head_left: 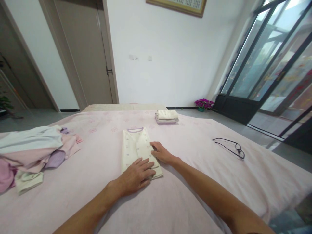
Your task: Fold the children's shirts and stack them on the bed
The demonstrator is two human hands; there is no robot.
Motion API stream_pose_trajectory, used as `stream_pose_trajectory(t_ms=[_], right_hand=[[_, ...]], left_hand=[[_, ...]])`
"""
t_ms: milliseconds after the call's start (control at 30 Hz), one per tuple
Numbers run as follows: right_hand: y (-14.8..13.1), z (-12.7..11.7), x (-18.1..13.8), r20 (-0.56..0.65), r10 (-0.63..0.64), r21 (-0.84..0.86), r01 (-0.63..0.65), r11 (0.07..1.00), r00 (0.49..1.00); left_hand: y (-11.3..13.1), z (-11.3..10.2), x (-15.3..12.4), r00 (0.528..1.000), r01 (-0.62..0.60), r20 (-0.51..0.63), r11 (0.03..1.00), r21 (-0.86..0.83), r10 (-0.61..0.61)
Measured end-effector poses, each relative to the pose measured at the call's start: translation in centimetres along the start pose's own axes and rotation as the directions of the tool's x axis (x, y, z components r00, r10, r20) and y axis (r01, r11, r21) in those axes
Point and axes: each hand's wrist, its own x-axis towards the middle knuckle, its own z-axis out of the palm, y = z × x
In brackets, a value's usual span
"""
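A cream long-sleeved shirt (131, 146) with small printed motifs and a lilac neckline lies on the bed, its neck pointing away from me. One sleeve is folded across its front. My left hand (137, 174) rests palm down on the lower part of the shirt, fingers stretched out. At the shirt's right edge, my right hand (162, 153) is closed with bent fingers on the fabric; part of its grip is hidden.
A pink sheet (195, 182) covers the bed. Rumpled clothes (36, 146) are heaped at left. Folded clothes (167, 116) form a stack near the far edge. Black-framed glasses (237, 149) lie at right. Beyond stand purple flowers (204, 103) and a closed door (83, 48).
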Motion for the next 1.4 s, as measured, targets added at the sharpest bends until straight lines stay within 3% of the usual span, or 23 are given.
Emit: stream_pose_trajectory(t_ms=[133, 300, 500, 600, 700, 833, 1033, 1200, 1400], right_hand=[[-1.3, -0.5, -3.3, -0.022, -0.048, 0.022, 0.049, 0.999, 0.999], [-3.1, -2.0, -6.3, 0.043, -0.149, -0.041, 0.151, 0.988, 0.988], [-3.4, -4.3, -6.8, 0.226, -0.283, -0.199, 0.329, 0.923, 0.932], [-3.4, -4.5, -5.9, 0.316, -0.323, -0.316, 0.420, 0.850, 0.892], [-3.7, -4.1, -5.3, 0.321, -0.356, -0.364, 0.462, 0.809, 0.877], [-4.1, -3.8, -5.3, 0.207, -0.351, -0.302, 0.401, 0.865, 0.913], [-3.7, -3.5, -5.2, 0.199, -0.338, -0.134, 0.367, 0.921, 0.920], [-4.0, -3.1, -5.1, 0.134, -0.350, -0.127, 0.366, 0.922, 0.927], [-6.5, -4.3, -6.5, 0.249, -0.359, -0.096, 0.392, 0.915, 0.899]], left_hand=[[-0.4, -0.9, -1.5, 0.996, -0.045, -0.081, 0.992, -0.118, 0.035], [-3.7, -1.5, -5.8, 0.935, 0.086, -0.336, 0.991, -0.099, -0.115], [-6.9, -1.6, -9.8, 0.959, 0.130, -0.259, 0.990, 0.052, -0.113], [-7.4, -1.0, -9.6, 0.957, 0.120, -0.281, 0.983, 0.136, -0.078], [-7.7, -0.4, -8.8, 0.951, 0.099, -0.309, 0.973, 0.208, -0.030], [-7.4, -0.3, -8.1, 0.941, 0.136, -0.333, 0.972, 0.191, -0.066], [-6.9, -0.6, -7.3, 0.932, 0.200, -0.313, 0.979, 0.024, -0.183], [-6.6, -0.9, -7.2, 0.933, 0.210, -0.289, 0.976, -0.052, -0.216], [-4.8, -1.5, -8.8, 0.944, 0.155, -0.290, 0.988, -0.026, -0.156]])
